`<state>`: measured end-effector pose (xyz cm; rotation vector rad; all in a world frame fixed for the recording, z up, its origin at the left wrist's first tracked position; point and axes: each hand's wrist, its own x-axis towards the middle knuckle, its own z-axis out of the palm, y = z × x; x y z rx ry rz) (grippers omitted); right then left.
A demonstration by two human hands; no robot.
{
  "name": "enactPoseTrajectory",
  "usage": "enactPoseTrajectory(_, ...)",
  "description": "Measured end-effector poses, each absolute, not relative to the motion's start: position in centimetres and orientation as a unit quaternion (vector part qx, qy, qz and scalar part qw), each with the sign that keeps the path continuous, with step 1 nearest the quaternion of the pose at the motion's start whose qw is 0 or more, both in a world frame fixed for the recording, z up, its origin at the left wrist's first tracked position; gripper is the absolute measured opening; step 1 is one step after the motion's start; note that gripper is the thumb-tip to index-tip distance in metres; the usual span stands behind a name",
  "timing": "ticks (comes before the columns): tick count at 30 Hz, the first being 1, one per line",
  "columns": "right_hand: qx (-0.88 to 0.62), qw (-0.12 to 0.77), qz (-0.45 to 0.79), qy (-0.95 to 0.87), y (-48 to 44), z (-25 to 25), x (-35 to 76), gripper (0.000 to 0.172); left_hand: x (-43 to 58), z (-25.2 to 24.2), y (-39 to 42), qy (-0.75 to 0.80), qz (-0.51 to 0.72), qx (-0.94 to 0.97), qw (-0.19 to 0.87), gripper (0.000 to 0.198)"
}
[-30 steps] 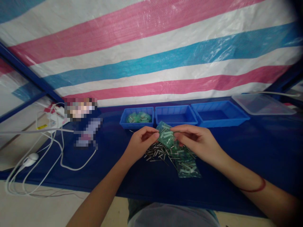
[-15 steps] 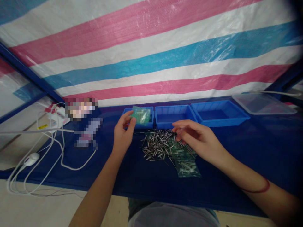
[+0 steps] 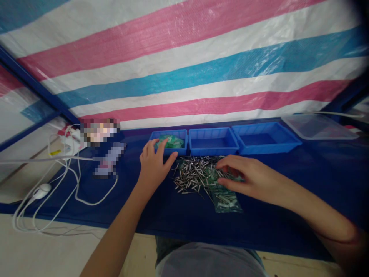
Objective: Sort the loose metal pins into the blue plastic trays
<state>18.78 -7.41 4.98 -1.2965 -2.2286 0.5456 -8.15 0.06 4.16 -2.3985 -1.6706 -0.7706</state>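
My left hand (image 3: 155, 159) is open at the front of the left blue bin (image 3: 152, 135), fingers spread over its near edge. Inside that bin lie green plastic bags (image 3: 174, 141). Over the right side of a heap of rivet-like metal pins (image 3: 191, 175), my right hand (image 3: 243, 173) is open, its thumb and fingers apart with nothing visible between them. Beneath and beside its fingertips is a green-tinted clear bag (image 3: 227, 202) with more pins in it, partly hidden by the hand.
A middle blue bin (image 3: 213, 151) and a right blue bin (image 3: 268, 148) stand in the same row. A clear plastic lid (image 3: 319, 129) lies at the far right. White cables (image 3: 76, 184) and a power strip (image 3: 73, 142) occupy the left side; a striped sheet (image 3: 184, 77) hangs behind.
My left hand has let go of a small green bag, which now lies in the left bin. My right hand has opened wider and shifted slightly right and down over the heap.
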Motion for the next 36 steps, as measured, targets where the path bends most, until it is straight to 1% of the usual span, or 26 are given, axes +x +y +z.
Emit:
enactPoseTrajectory(1, -0.473, 0.226, 0.179, -0.832, -8.1, 4.6, 18.9, 0.029, -8.2, 4.2, -0.5, -0.527, -0.254, -0.810, 0.048, 0.051)
enactPoseTrajectory(3, -0.479, 0.181, 0.143, -0.847, -9.7, 3.6, 19.0, 0.042, -8.1, 4.1, -1.6, -0.463, -0.247, -0.851, 0.008, 0.050)
enactPoseTrajectory(4, -0.479, 0.164, 0.125, -0.853, -10.4, 3.0, 19.0, 0.046, -8.0, 4.1, -2.1, -0.429, -0.239, -0.871, -0.017, 0.050)
enactPoseTrajectory(5, -0.477, 0.152, 0.113, -0.858, -11.0, 2.4, 19.0, 0.047, -7.7, 4.0, -2.6, -0.394, -0.233, -0.888, -0.039, 0.050)
enactPoseTrajectory(9, -0.484, 0.131, 0.070, -0.862, -12.1, 1.2, 18.7, 0.022, -6.0, 4.0, -3.7, -0.263, -0.217, -0.936, -0.087, 0.049)
enactPoseTrajectory(11, -0.480, 0.128, 0.044, -0.867, -12.2, 1.3, 18.6, 0.014, -4.9, 4.3, -3.6, -0.226, -0.222, -0.943, -0.104, 0.046)
enactPoseTrajectory(13, -0.471, 0.127, 0.031, -0.873, -12.2, 1.6, 18.7, 0.010, -3.9, 4.7, -3.2, -0.210, -0.234, -0.942, -0.119, 0.042)
enactPoseTrajectory(15, -0.472, 0.141, 0.039, -0.870, -12.1, 2.1, 19.0, 0.012, -3.0, 5.2, -2.7, -0.202, -0.248, -0.939, -0.127, 0.040)
enactPoseTrajectory(19, -0.504, 0.220, 0.107, -0.828, -10.9, 3.5, 20.2, 0.017, -1.9, 5.7, -1.7, -0.210, -0.268, -0.929, -0.142, 0.039)
enactPoseTrajectory(22, -0.531, 0.274, 0.161, -0.786, -8.7, 4.9, 20.8, 0.022, -1.7, 5.5, -1.3, -0.241, -0.283, -0.911, -0.177, 0.037)
enactPoseTrajectory(26, -0.504, 0.298, 0.268, -0.765, -5.6, 6.1, 20.2, 0.029, -2.1, 4.7, -1.0, -0.330, -0.323, -0.850, -0.253, 0.033)
enactPoseTrajectory(29, -0.474, 0.308, 0.327, -0.757, -4.3, 6.0, 19.0, 0.032, -2.7, 4.2, -0.8, -0.392, -0.341, -0.802, -0.295, 0.026)
enactPoseTrajectory(31, -0.464, 0.316, 0.368, -0.741, -4.1, 5.5, 18.5, 0.032, -3.0, 4.0, -0.7, -0.410, -0.347, -0.780, -0.321, 0.025)
enactPoseTrajectory(34, -0.466, 0.356, 0.431, -0.686, -4.4, 4.6, 18.3, 0.032, -3.2, 3.9, -0.6, -0.414, -0.358, -0.748, -0.376, 0.024)
enactPoseTrajectory(36, -0.474, 0.379, 0.452, -0.654, -4.6, 4.1, 18.3, 0.033, -3.1, 3.8, -0.8, -0.411, -0.363, -0.730, -0.409, 0.023)
